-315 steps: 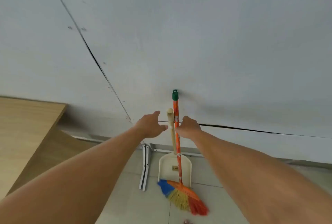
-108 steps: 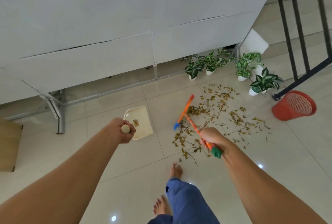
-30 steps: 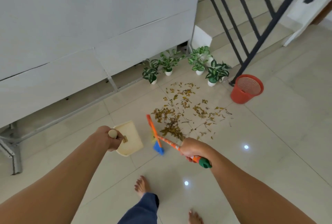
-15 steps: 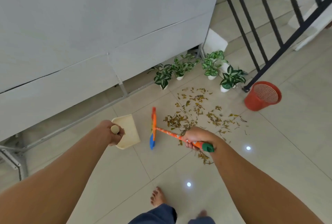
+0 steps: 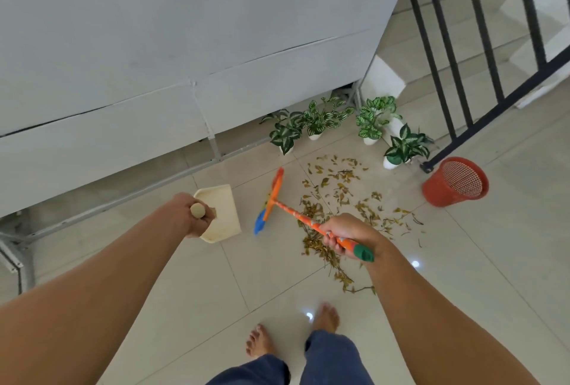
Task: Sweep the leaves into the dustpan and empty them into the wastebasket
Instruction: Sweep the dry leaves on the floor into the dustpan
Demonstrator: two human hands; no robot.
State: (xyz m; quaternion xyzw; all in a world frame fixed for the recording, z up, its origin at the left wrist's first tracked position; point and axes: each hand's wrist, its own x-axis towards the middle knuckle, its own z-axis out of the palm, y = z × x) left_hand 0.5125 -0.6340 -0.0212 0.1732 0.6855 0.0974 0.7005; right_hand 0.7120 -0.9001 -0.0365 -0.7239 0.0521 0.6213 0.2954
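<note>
Dry brown leaves [image 5: 342,199] lie scattered on the pale floor tiles, thickest below my right hand. My right hand [image 5: 347,235] grips the orange handle of the broom [image 5: 274,196] near its green end cap; the orange, yellow and blue head is on the floor left of the leaves. My left hand [image 5: 189,215] is closed around the top of the cream dustpan's [image 5: 222,211] upright handle. The pan sits left of the broom head, empty as far as I can see. A red mesh wastebasket [image 5: 456,181] stands at the right.
Several small potted plants [image 5: 324,120] line the grey wall [image 5: 185,29] behind the leaves. A black stair railing [image 5: 462,45] rises at upper right, its foot beside the wastebasket. My bare feet [image 5: 290,329] are on the tiles below. A metal bracket [image 5: 18,258] stands at far left.
The broom head has moved a little to the right, toward the leaves, and stands farther from the dustpan. Both hands keep their grips. The view has shifted slightly.
</note>
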